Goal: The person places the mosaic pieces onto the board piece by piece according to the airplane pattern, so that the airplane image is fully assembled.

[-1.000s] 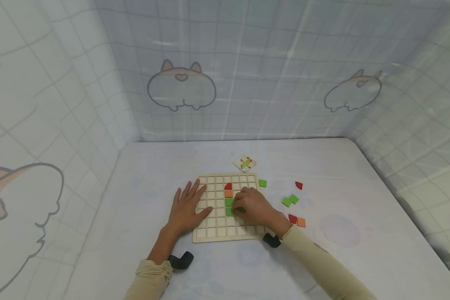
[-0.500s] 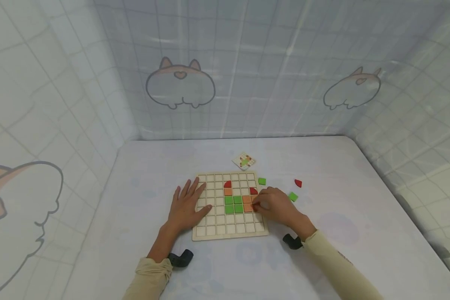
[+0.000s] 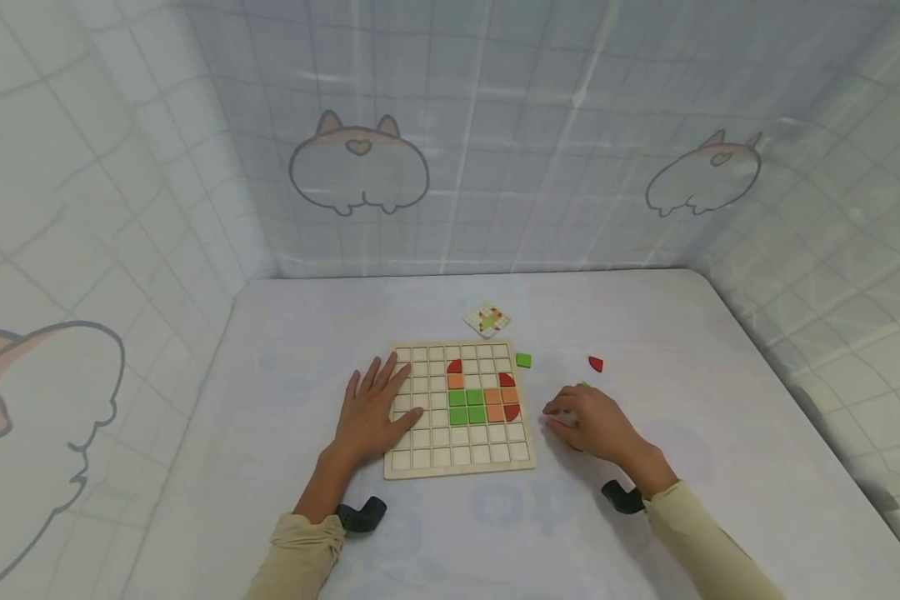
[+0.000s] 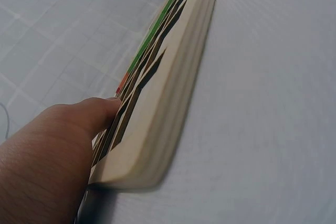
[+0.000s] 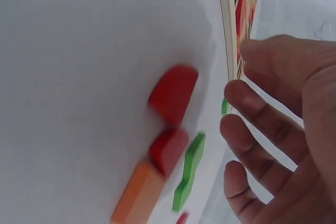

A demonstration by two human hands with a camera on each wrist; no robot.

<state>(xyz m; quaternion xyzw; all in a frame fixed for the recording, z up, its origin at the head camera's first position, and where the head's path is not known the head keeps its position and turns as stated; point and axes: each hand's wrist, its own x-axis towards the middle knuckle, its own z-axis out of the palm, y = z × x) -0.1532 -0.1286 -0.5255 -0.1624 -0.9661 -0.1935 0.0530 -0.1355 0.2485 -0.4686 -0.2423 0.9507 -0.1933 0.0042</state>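
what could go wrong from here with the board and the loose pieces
The red piece and orange square lie close together with another red piece between them, so the right hand might nudge one while picking up another.

The left hand rests on the board; if it slips, the board could slide.

The loose red pieces have one curved side, so one might be set into the board turned the wrong way.

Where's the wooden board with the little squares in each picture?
Head: the wooden board is just below the middle, with the left hand on its left side.
Left wrist: the wooden board is close up, slanting from lower left to the top.
Right wrist: just a thin strip of it, upper right.
Shared landmark: green tiles set in it.
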